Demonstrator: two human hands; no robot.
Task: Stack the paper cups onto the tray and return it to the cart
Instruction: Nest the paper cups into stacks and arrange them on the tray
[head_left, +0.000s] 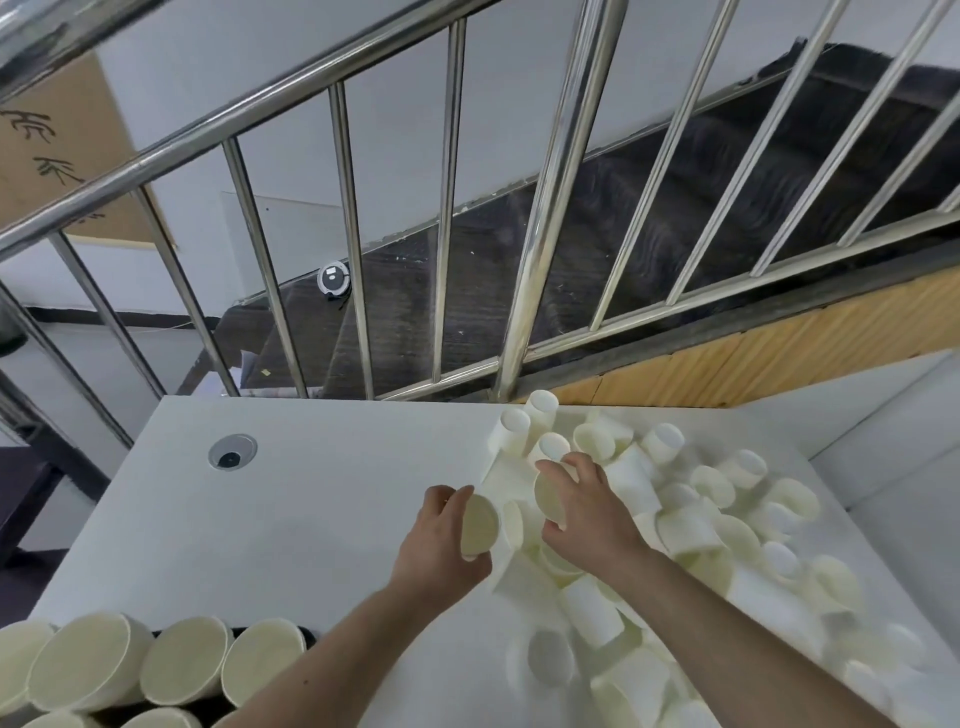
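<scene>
Many white paper cups (691, 530) lie scattered over the right half of a white table (291, 499). My left hand (441, 540) grips one paper cup (480, 522) with its mouth facing me, at the pile's left edge. My right hand (587, 509) grips a second cup (553, 493) just to the right, over the pile. The two held cups are close together, a small gap apart. Rows of stacked cups (182, 660) lie on their sides on a dark tray (311, 635) at the near left edge. The cart is out of view.
A steel stair railing (540, 244) runs right behind the table's far edge, with dark stairs beyond. A round cable hole (232, 452) sits in the table's far left. A white wall or panel (893, 467) borders the table on the right.
</scene>
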